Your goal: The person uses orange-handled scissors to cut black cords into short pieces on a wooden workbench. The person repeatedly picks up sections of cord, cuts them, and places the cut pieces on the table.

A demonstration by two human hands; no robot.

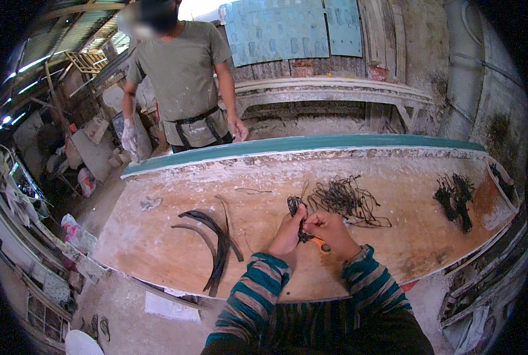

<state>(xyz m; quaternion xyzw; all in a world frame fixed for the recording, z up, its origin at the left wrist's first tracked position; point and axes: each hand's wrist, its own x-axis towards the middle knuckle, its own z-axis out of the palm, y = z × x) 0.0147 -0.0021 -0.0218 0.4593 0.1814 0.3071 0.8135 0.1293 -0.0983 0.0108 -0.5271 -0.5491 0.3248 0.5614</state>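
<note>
Over the near middle of the wooden table, my left hand (287,232) is closed around a small bundle of black cords (295,205), whose looped top sticks up past the thumb. My right hand (335,229) meets it from the right, thumb and fingers pinched together at the bundle's side. More black strands show below the fingers. An orange handle with a ring-shaped end (321,245) shows under my right hand; the rest of that tool is hidden, and I cannot tell whether it is held. Just beyond my hands lies a loose tangle of black cords (347,200).
Black rubber-like strips (219,254) lie on the table (151,236) to the left. Tied black bundles (455,198) sit at the right beside a dusty container (493,200). A green-faced raised edge (311,144) runs along the far side, where another person (184,77) stands.
</note>
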